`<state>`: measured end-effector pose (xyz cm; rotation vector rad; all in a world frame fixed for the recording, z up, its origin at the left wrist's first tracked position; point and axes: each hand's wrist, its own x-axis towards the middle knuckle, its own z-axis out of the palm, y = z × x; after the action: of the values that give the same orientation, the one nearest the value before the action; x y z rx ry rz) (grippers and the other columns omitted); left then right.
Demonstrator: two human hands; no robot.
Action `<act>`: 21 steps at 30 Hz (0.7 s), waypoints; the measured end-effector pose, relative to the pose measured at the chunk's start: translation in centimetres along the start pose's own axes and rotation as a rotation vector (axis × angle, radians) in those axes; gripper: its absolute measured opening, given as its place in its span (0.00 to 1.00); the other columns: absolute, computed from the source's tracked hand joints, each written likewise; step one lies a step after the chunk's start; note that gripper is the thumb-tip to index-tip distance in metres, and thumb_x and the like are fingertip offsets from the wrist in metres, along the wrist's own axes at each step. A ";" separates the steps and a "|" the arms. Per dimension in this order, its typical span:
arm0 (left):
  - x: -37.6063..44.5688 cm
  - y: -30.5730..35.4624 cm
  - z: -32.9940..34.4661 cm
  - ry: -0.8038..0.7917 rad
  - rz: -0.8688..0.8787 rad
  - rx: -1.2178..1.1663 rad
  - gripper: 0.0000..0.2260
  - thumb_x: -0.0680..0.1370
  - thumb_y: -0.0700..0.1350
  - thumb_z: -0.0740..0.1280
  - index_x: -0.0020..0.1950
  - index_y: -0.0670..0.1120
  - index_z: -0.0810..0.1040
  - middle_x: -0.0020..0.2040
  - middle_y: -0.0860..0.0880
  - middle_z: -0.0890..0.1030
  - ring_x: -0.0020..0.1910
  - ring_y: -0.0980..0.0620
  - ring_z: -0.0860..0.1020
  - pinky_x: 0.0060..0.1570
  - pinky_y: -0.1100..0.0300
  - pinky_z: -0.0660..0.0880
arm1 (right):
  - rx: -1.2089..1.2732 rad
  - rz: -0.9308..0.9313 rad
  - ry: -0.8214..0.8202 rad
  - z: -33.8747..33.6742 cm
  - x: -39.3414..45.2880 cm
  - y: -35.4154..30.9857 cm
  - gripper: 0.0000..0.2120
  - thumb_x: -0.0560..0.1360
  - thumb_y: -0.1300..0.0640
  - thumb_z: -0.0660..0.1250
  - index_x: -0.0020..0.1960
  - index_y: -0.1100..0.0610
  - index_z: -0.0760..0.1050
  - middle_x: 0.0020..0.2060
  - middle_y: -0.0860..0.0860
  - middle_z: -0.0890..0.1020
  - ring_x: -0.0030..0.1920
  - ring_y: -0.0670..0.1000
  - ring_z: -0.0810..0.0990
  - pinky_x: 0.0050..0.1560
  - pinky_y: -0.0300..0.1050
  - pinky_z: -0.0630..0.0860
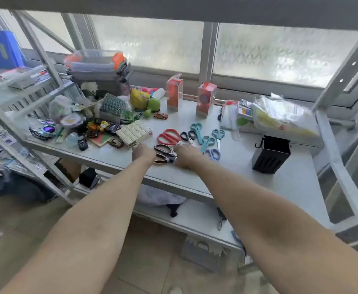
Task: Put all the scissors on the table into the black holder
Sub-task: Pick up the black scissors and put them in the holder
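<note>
Several scissors lie on the grey table (227,179): black-handled scissors (163,152) nearest me, red scissors (169,136), small black scissors (187,135), three teal pairs (197,129) (206,142) (218,134) and a blue pair (214,154). The black holder (271,154) stands upright to the right, with nothing showing in it. My left hand (143,152) rests at the handle side of the black-handled scissors. My right hand (185,155) is at their blade end. Both hands are seen from behind and their fingers are hidden.
A clutter of toys, boxes and stacked plastic containers (97,66) fills the table's back left. Two orange boxes (175,92) (205,98) stand behind the scissors. Plastic bags (280,117) lie at the back right. Metal shelf posts (339,166) frame the sides.
</note>
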<state>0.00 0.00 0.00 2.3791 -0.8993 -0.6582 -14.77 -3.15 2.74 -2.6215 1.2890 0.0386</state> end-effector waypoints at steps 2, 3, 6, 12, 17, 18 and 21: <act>0.9 -0.3 -0.1 -0.016 0.015 -0.007 0.22 0.78 0.39 0.60 0.73 0.39 0.69 0.70 0.37 0.73 0.70 0.38 0.72 0.68 0.52 0.69 | -0.038 0.016 0.003 0.1 0.6 -0.2 0.14 0.76 0.63 0.60 0.61 0.62 0.75 0.60 0.59 0.79 0.61 0.58 0.77 0.54 0.48 0.73; 1.4 -0.6 0.2 -0.019 0.007 -0.013 0.21 0.79 0.39 0.60 0.72 0.38 0.70 0.70 0.37 0.74 0.70 0.38 0.72 0.68 0.52 0.69 | -0.057 0.020 0.004 0.4 0.7 -0.3 0.14 0.76 0.64 0.60 0.62 0.62 0.74 0.60 0.59 0.78 0.62 0.58 0.77 0.55 0.48 0.74; 2.4 -1.0 1.0 -0.020 -0.001 0.001 0.19 0.79 0.41 0.62 0.67 0.35 0.75 0.67 0.36 0.77 0.67 0.37 0.74 0.65 0.50 0.71 | -0.065 0.067 -0.039 1.5 1.5 -0.1 0.15 0.75 0.66 0.60 0.61 0.62 0.75 0.61 0.59 0.78 0.62 0.59 0.78 0.57 0.50 0.76; 4.5 -1.2 1.5 -0.106 -0.104 -0.247 0.21 0.75 0.46 0.66 0.63 0.36 0.76 0.57 0.36 0.82 0.52 0.37 0.81 0.44 0.50 0.79 | -0.077 0.125 -0.027 2.8 2.1 -0.4 0.16 0.77 0.64 0.61 0.64 0.63 0.71 0.62 0.60 0.74 0.61 0.60 0.78 0.54 0.52 0.76; 4.7 -0.5 0.9 -0.263 -0.026 -0.409 0.22 0.78 0.54 0.66 0.64 0.39 0.78 0.40 0.42 0.76 0.35 0.46 0.72 0.30 0.61 0.64 | -0.045 0.119 -0.015 2.8 2.5 0.2 0.16 0.75 0.61 0.64 0.62 0.64 0.71 0.58 0.60 0.77 0.58 0.60 0.79 0.48 0.49 0.75; 4.6 -0.3 0.7 -0.294 0.011 -0.416 0.19 0.79 0.53 0.64 0.64 0.42 0.79 0.35 0.46 0.70 0.31 0.49 0.66 0.29 0.61 0.62 | -0.037 0.109 -0.005 2.6 2.5 0.4 0.15 0.75 0.61 0.64 0.61 0.63 0.71 0.57 0.59 0.77 0.56 0.60 0.79 0.45 0.48 0.72; 4.1 1.1 -0.3 -0.306 0.116 -0.508 0.12 0.81 0.50 0.62 0.58 0.48 0.80 0.37 0.48 0.70 0.33 0.51 0.65 0.30 0.62 0.62 | 0.016 0.081 0.036 1.7 2.4 1.2 0.15 0.74 0.59 0.66 0.58 0.62 0.69 0.55 0.60 0.78 0.53 0.61 0.79 0.41 0.47 0.66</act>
<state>2.35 -3.52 -0.17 1.7927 -0.8599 -1.0783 -14.10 -5.34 0.55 -2.5671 1.4005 -0.0065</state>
